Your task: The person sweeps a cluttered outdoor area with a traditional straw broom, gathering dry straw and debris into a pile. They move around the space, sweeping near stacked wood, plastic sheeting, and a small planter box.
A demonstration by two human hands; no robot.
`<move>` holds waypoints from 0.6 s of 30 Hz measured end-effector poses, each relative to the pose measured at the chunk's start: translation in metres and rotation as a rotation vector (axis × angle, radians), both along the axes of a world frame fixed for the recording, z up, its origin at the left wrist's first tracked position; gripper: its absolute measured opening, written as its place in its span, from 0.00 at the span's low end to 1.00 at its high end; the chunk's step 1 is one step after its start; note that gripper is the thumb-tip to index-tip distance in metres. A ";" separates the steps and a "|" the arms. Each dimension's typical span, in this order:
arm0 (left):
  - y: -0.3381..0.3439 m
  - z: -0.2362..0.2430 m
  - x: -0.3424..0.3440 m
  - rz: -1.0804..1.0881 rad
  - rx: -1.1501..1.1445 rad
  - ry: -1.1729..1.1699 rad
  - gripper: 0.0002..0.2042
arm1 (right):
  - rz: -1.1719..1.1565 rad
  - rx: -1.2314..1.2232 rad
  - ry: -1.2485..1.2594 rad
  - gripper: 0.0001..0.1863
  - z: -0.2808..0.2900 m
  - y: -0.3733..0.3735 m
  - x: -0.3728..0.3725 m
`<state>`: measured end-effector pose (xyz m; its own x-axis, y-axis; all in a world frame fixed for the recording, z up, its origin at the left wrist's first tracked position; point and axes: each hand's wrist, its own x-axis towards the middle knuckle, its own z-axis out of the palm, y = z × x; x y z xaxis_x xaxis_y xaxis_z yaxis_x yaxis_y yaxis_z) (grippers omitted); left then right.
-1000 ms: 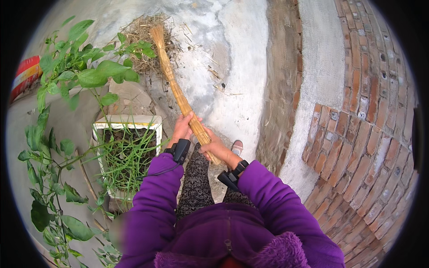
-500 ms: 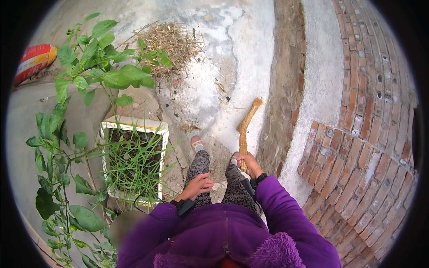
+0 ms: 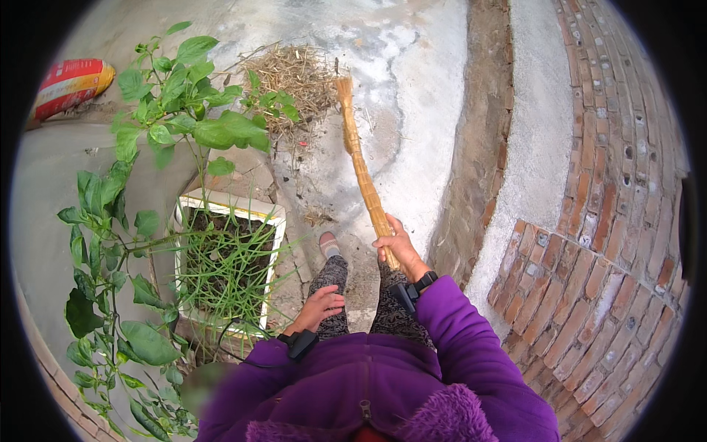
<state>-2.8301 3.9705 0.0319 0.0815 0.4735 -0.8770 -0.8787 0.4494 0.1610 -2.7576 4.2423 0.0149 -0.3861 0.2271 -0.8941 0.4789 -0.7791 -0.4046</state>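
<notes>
My right hand [image 3: 398, 247] is closed around the lower end of a yellow straw hand broom [image 3: 364, 177]. The broom slants forward and a little left, its frayed tip beside the right edge of a heap of dry straw [image 3: 291, 74]; whether the tip touches the ground I cannot tell. My left hand [image 3: 321, 307] holds nothing and rests over my left thigh, its fingers extended.
To my left, a white planter box [image 3: 278, 236] holds soil and thin green leaves, with a tall leafy plant [image 3: 213, 129] beside it. A red and yellow sack [image 3: 72, 87] lies far left. Along the right runs a brick wall [image 3: 596, 295] with a low ledge [image 3: 471, 132].
The right hand has lifted and swung the broom forward and left, from beside the ledge toward the straw heap. My left hand stays almost where it was.
</notes>
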 end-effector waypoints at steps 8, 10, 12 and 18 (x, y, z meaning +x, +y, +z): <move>0.021 0.005 0.013 0.172 -0.044 0.085 0.19 | 0.051 0.177 -0.156 0.47 -0.066 0.131 -0.009; 0.034 0.014 0.021 0.204 -0.098 0.056 0.19 | 0.077 0.133 -0.150 0.47 -0.070 0.141 -0.019; 0.055 0.023 0.024 0.213 -0.156 0.051 0.18 | 0.139 0.119 -0.086 0.32 -0.065 0.136 -0.029; 0.128 0.038 0.040 0.319 -0.118 0.090 0.20 | 0.299 -0.159 0.053 0.49 -0.014 0.150 -0.034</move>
